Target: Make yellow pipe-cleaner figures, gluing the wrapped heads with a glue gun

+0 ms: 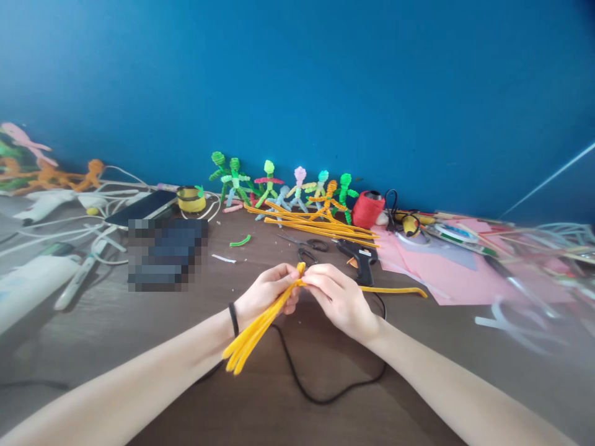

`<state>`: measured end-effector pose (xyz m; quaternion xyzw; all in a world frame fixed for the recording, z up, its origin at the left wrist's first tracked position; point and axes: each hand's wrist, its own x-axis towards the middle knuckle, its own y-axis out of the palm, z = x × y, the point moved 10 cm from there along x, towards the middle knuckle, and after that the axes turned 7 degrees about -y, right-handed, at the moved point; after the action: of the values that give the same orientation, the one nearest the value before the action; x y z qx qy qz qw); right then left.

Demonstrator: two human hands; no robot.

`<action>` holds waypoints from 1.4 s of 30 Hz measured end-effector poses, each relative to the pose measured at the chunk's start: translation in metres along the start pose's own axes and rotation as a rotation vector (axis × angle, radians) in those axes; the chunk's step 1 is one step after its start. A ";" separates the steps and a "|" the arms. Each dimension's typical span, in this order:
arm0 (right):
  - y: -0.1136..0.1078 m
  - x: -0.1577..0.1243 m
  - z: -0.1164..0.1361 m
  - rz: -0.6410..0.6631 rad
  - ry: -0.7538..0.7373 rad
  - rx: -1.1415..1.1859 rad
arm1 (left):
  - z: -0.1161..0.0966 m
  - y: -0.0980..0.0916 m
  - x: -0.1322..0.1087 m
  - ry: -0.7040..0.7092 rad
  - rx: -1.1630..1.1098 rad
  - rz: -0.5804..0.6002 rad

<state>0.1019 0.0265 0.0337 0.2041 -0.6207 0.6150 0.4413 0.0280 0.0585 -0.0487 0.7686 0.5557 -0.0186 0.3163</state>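
**Q:** What do the hands hold?

**A:** I see the left hand (267, 294) clenched around a pipe-cleaner bundle (253, 331), yellow. The right hand (341, 300) pinches the bundle's top end between thumb and fingertips. From where the hands meet, the bundle slants down toward 7 o'clock, above the brown table (139, 334).

**Q:** And around them?

**A:** From the hands, scissors (309, 248) lie at 12 o'clock and a black glue gun (360, 257) at 1. Its cable (302, 381) loops at 6, under the wrists. Farther toward 12, a loose pile (320, 228) of yellow stems lies before a row of figures (283, 186) by the blue wall. A red spool (368, 209) sits at 1 and pink paper (432, 272) at 2.
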 end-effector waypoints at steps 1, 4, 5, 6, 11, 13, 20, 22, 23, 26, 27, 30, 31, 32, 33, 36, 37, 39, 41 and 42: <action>0.000 0.001 0.002 0.006 -0.016 -0.021 | 0.002 0.000 0.000 -0.013 -0.018 0.004; 0.000 0.003 0.007 0.035 -0.057 -0.087 | 0.008 0.001 0.000 -0.052 -0.059 -0.003; 0.001 0.003 0.008 0.052 -0.069 -0.112 | 0.011 0.001 0.000 -0.068 -0.074 -0.005; 0.002 0.003 0.010 0.070 -0.086 -0.137 | 0.013 0.001 0.000 -0.086 -0.092 -0.004; 0.005 0.001 0.014 0.126 -0.141 -0.166 | 0.020 0.007 -0.002 -0.183 -0.202 0.035; 0.004 0.001 0.009 0.105 -0.094 -0.111 | 0.021 0.010 -0.004 -0.209 -0.255 0.060; 0.006 -0.002 -0.008 0.069 0.107 0.058 | 0.023 0.009 -0.001 -0.209 -0.252 0.080; 0.007 -0.003 -0.011 0.091 0.146 0.043 | 0.021 0.009 0.000 -0.166 -0.196 0.071; 0.007 -0.003 -0.013 0.091 0.170 0.035 | 0.019 0.009 -0.001 -0.134 -0.166 0.066; 0.002 -0.004 -0.022 0.062 0.271 0.033 | 0.008 0.014 -0.005 -0.025 -0.098 0.065; 0.000 -0.005 -0.025 0.051 0.307 0.045 | 0.004 0.016 -0.007 0.006 -0.083 0.072; -0.001 -0.006 -0.033 0.033 0.393 0.103 | -0.005 0.018 -0.008 0.090 0.002 0.088; -0.002 -0.006 -0.034 0.027 0.411 0.123 | -0.008 0.018 -0.008 0.120 0.050 0.084; -0.001 -0.007 -0.036 0.024 0.430 0.145 | -0.011 0.017 -0.008 0.149 0.105 0.076; -0.001 -0.008 -0.037 0.019 0.451 0.169 | -0.013 0.016 -0.008 0.180 0.158 0.067; 0.001 -0.010 -0.042 0.005 0.528 0.261 | -0.020 0.016 -0.009 0.266 0.258 0.056; 0.002 -0.011 -0.044 0.001 0.556 0.298 | -0.021 0.016 -0.010 0.289 0.272 0.052; 0.005 -0.012 -0.046 -0.004 0.609 0.376 | -0.026 0.017 -0.012 0.348 0.306 0.030; 0.009 -0.014 -0.048 -0.006 0.658 0.451 | -0.033 0.018 -0.016 0.427 0.398 -0.005; 0.010 -0.014 -0.048 -0.007 0.680 0.483 | -0.038 0.019 -0.019 0.478 0.471 -0.029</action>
<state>0.1158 0.0696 0.0091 0.0890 -0.2769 0.7738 0.5627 0.0249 0.0582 -0.0026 0.7953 0.6054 0.0299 -0.0097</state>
